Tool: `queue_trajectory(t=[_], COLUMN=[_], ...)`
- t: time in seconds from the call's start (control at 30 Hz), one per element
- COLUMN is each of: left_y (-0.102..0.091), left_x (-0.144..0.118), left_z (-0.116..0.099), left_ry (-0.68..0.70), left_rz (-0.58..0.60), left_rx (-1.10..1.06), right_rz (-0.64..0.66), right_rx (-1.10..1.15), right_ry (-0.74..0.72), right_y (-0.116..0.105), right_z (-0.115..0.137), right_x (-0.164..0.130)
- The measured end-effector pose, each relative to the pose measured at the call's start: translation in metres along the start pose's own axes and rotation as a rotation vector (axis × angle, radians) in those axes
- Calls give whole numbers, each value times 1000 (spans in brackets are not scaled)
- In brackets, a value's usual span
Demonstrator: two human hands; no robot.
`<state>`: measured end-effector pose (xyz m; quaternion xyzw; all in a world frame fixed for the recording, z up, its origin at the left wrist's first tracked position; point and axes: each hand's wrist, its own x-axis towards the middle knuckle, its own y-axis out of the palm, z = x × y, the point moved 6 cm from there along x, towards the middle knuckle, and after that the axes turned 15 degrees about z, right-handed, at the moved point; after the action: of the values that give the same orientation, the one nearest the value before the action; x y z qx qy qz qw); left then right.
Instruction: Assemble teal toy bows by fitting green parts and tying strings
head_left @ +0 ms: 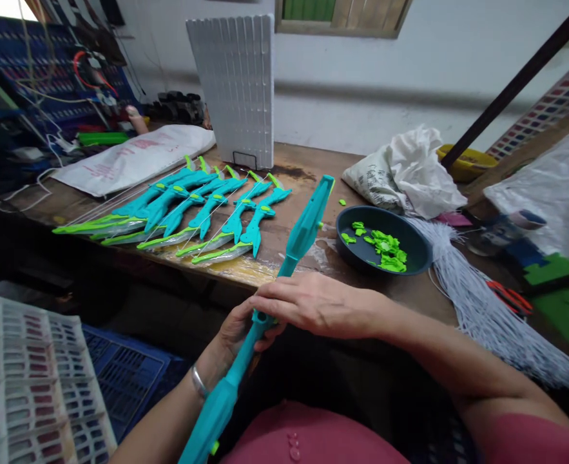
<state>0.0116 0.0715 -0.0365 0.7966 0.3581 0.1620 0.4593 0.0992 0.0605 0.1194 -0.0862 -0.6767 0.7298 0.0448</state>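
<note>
A long teal plastic toy bow (298, 240) runs diagonally from my lap up over the table edge. My left hand (240, 330) grips it from below at its narrow middle; a silver bangle sits on that wrist. My right hand (313, 303) lies over the same spot from above, fingers pointing left and pressing on the grip. A dark round bowl (412, 248) with several small bright green plastic pieces (385, 246) sits just right of the bow. A row of several finished teal and green bows (202, 209) lies on the wooden table (308, 164) to the left.
A bundle of white strings (487, 309) fans out right of the bowl, with red-handled scissors (509, 296) beside it. A white foam block (236, 90) stands at the back. Crumpled white bags (410, 171) lie at right, a blue crate (124, 370) and stacked trays (28, 380) at lower left.
</note>
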Motion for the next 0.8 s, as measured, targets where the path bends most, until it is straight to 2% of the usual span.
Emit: queue_trajectory(t=[0.07, 0.13, 0.27, 0.37, 0.47, 0.6, 0.7, 0.8], left_y=[-1, 1, 6, 5, 0, -6, -7, -13], left_x=[-2, -3, -5, -9, -11, -5, 0, -3], left_z=[4, 6, 6, 4, -5, -17, -23, -33], left_ry=[-14, -15, -9, -57, -90, -157, -166, -130], left_rz=[-40, -73, -91, -79, -94, -116, -171, -287], left_rx=[25, 49, 97, 152, 270, 597, 765, 851], right_rz=[108, 121, 26, -32, -82, -196, -308, -317], right_rx=[-47, -100, -188, -272, -383, -436, -333, -149], right_ry=[4, -3, -48, -74, -23, 145, 305, 664], right_y=[5, 10, 21, 30, 41, 60, 82, 115], right_z=[3, 6, 15, 22, 23, 17, 8, -24], right_x=[2, 2, -6, -12, -16, -35, -68, -125])
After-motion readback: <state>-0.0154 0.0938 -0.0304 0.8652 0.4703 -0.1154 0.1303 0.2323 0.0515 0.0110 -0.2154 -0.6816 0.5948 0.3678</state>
